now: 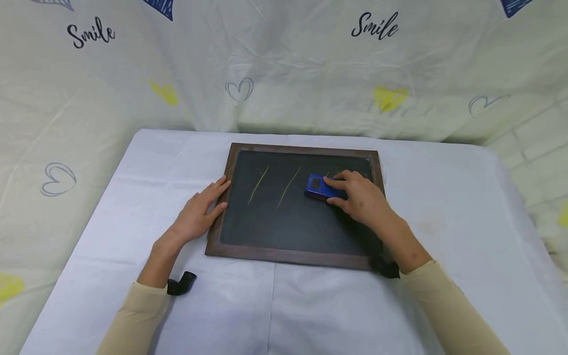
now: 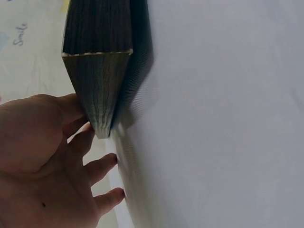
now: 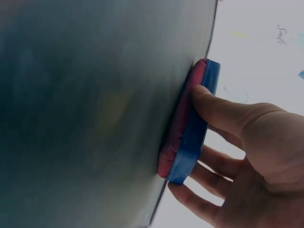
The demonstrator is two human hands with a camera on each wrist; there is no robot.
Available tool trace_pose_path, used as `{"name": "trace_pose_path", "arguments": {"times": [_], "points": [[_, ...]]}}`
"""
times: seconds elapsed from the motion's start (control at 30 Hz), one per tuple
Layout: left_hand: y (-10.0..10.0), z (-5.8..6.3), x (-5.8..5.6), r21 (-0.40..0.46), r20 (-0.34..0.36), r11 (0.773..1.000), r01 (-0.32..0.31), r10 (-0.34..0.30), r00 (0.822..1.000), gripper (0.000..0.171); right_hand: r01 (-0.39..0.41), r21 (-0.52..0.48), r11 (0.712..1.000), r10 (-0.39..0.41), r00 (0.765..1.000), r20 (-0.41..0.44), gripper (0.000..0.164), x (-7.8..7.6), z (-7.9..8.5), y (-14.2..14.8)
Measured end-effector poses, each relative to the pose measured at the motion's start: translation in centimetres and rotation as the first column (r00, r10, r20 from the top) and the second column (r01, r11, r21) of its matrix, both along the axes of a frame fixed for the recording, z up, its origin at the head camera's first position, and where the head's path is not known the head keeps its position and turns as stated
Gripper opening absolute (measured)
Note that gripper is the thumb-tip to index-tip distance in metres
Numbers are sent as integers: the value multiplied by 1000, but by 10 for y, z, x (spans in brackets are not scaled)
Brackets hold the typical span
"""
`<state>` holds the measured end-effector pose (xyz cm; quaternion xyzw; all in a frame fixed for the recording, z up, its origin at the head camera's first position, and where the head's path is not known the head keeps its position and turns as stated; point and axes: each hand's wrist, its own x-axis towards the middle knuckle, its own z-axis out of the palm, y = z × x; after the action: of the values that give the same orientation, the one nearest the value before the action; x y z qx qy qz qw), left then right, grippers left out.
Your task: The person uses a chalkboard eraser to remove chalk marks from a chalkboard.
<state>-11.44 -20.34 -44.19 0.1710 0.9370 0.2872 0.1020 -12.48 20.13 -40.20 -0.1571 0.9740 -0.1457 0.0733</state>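
A chalkboard (image 1: pixel 275 227) in a brown wooden frame (image 1: pixel 284 255) lies flat on a white-covered table. My right hand (image 1: pixel 361 197) grips a blue chalkboard eraser (image 1: pixel 314 185) on the board's right half. In the right wrist view, the eraser (image 3: pixel 183 126) has its red pad against the dark surface, with the thumb along its near side. Two slanted yellow chalk lines (image 1: pixel 259 185) show left of the eraser; a bit of another mark appears behind it. At the frame's left edge rests my left hand (image 1: pixel 197 212), fingers extended and spread along the wood.
White cloth (image 1: pixel 133 222) covers the table on every side of the board. Behind it hangs a pale curtain (image 1: pixel 301 64) printed with hearts and "Smile". Black straps or mounts (image 1: pixel 182 284) stick out near both wrists.
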Motion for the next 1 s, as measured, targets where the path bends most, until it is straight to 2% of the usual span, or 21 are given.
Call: {"name": "trace_pose_path", "arguments": {"times": [0.5,0.77,1.0], "points": [[2,3,3,3,-25,1000,-6,6,1000,61,133,20,991,-135,988,77,63,-24,5,20],[1,1,3,2,-33,1000,-6,6,999,61,191,-14,981,-190,979,70,63,-31,2,31],[1,0,5,8,-34,1000,-6,7,999,61,204,-11,979,-203,976,76,64,-31,1,33]]}}
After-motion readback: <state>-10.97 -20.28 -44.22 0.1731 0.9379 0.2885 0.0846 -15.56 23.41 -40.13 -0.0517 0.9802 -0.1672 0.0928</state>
